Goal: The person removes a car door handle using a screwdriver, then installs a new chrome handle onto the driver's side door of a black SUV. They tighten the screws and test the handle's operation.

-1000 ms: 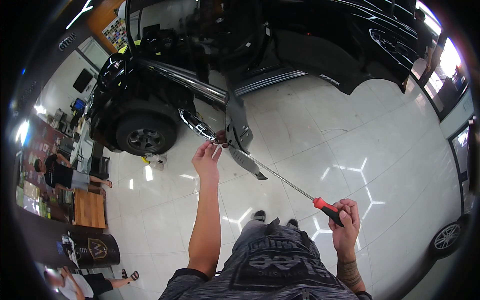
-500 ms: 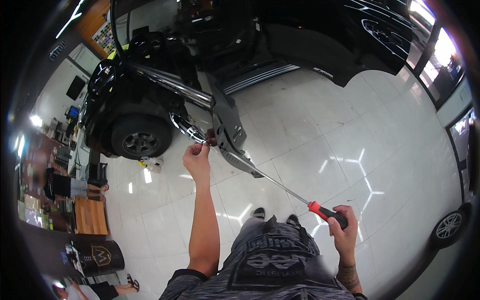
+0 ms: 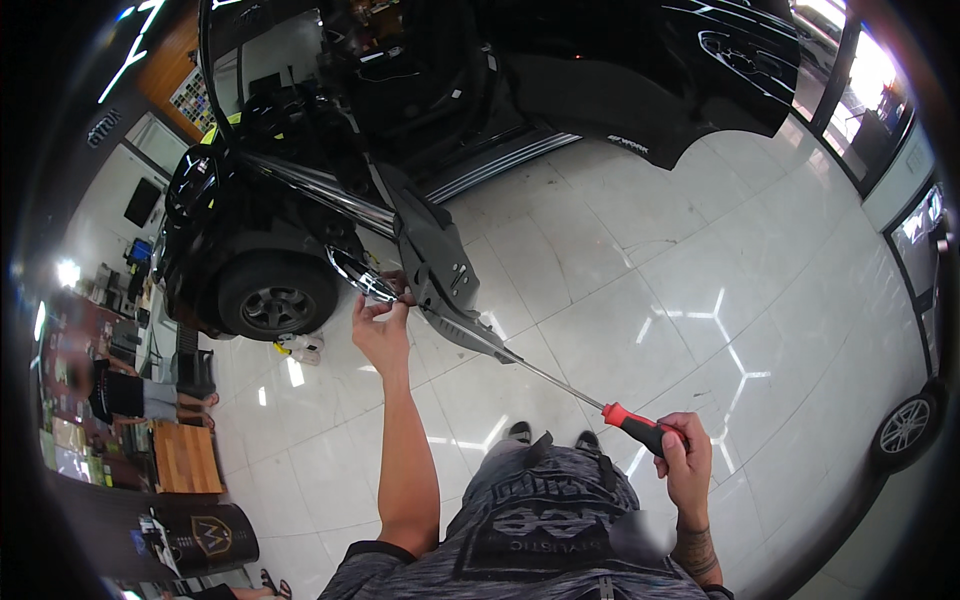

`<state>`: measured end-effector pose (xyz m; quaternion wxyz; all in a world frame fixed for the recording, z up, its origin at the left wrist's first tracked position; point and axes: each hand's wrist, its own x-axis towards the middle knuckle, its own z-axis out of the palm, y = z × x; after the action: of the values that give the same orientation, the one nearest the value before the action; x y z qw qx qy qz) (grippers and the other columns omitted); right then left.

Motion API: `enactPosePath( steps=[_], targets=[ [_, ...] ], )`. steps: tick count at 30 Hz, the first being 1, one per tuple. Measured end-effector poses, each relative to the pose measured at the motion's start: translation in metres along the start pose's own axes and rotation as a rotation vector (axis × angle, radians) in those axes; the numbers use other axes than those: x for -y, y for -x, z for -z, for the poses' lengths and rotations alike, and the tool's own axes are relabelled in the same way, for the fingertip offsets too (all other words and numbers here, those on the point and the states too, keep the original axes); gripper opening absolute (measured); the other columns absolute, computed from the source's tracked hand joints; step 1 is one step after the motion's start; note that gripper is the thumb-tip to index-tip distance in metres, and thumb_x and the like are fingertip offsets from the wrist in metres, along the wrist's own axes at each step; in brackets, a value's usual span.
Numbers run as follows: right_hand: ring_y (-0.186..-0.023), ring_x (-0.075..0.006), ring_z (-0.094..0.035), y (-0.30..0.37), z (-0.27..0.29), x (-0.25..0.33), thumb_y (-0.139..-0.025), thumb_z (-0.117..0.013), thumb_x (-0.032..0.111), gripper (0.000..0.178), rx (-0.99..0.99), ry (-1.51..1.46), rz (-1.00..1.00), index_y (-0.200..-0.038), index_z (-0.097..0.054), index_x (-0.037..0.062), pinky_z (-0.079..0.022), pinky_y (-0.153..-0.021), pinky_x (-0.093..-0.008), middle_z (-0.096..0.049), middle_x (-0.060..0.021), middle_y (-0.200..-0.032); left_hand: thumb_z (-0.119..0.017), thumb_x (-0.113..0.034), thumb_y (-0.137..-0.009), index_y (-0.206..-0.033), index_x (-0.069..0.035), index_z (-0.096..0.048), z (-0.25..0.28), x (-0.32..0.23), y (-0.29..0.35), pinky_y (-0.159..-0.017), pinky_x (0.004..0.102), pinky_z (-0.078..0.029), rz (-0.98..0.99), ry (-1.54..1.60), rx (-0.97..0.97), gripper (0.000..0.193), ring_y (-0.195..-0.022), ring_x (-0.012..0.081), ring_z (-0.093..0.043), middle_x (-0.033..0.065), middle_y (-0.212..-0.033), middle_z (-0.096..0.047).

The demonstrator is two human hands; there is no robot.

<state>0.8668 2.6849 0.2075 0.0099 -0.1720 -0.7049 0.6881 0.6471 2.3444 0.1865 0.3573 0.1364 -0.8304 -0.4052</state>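
Two hands at an open black car door (image 3: 440, 262): left hand (image 3: 381, 330) now pinching the chrome handle (image 3: 360, 275), right hand (image 3: 684, 462) clenched around the long screwdriver (image 3: 560, 379), shaft driven deeper.

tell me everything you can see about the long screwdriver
The screwdriver has a long, thin, bare metal shaft and a red and black handle. The right hand is closed around the handle, low and to the person's right. The shaft slants up and left, and its tip meets the edge of the open black car door, beside the chrome door handle where the left hand pinches. The tip itself is too small to make out.
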Motion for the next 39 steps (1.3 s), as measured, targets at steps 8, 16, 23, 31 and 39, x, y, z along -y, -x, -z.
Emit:
enactPosePath(
  steps=[8,16,23,31,39],
  targets=[
    [-0.051,-0.0063,-0.048,-0.006,-0.008,-0.003,-0.092,-0.047,0.019,0.022,-0.042,-0.08,0.108,-0.101,-0.047,-0.0005,-0.035,-0.044,-0.0184,-0.053,-0.0047,-0.07,-0.069,-0.014,-0.074,-0.083,0.005,-0.056,0.0,0.031,-0.005,-0.073,0.0296,-0.05,0.365,0.411,0.083,0.025,-0.075,0.0213,-0.061,0.0123,-0.081,-0.06],
    [-0.043,-0.0071,-0.042,-0.003,-0.004,-0.001,-0.092,-0.045,0.017,0.017,0.04,0.043,-0.09,-0.094,-0.049,0.0008,-0.033,-0.039,-0.0207,-0.05,-0.0039,-0.058,-0.057,-0.033,-0.087,-0.106,0.004,-0.05,0.01,0.066,-0.025,-0.082,0.0393,-0.05,0.883,1.07,0.189,0.042,-0.092,0.0276,-0.056,0.0148,-0.1,-0.055],
    [-0.055,-0.0077,-0.043,-0.006,-0.007,-0.004,-0.08,-0.059,0.006,0.036,0.013,-0.031,0.135,-0.11,-0.041,0.0024,-0.032,-0.046,-0.0181,-0.048,-0.0039,-0.075,-0.05,-0.031,-0.09,-0.11,0.01,-0.046,0.008,0.074,-0.034,-0.094,0.042,-0.043,0.977,1.265,0.147,0.046,-0.106,0.0303,-0.049,0.0201,-0.113,-0.048],
    [-0.045,-0.0091,-0.042,-0.012,-0.011,0.014,-0.091,-0.051,0.026,0.031,0.079,-0.119,-0.117,-0.108,-0.044,0.0017,-0.029,-0.04,-0.019,-0.049,-0.0026,-0.064,-0.046,-0.015,-0.091,-0.112,0.014,-0.041,0.023,0.098,-0.038,-0.094,0.0419,-0.046,0.981,1.449,0.237,0.037,-0.111,0.0346,-0.048,0.0262,-0.117,-0.046],
    [-0.057,-0.0111,-0.052,0.01,-0.039,0.001,-0.092,-0.05,0.027,0.029,-0.173,-0.327,-0.014,-0.109,-0.047,0.0036,-0.039,-0.046,-0.02,-0.058,-0.0077,-0.089,-0.055,-0.025,-0.088,-0.104,0.003,-0.053,0.029,0.095,-0.055,-0.083,0.0339,-0.05,0.874,1.331,0.484,0.033,-0.088,0.0204,-0.058,0.0115,-0.091,-0.057]
  ],
)
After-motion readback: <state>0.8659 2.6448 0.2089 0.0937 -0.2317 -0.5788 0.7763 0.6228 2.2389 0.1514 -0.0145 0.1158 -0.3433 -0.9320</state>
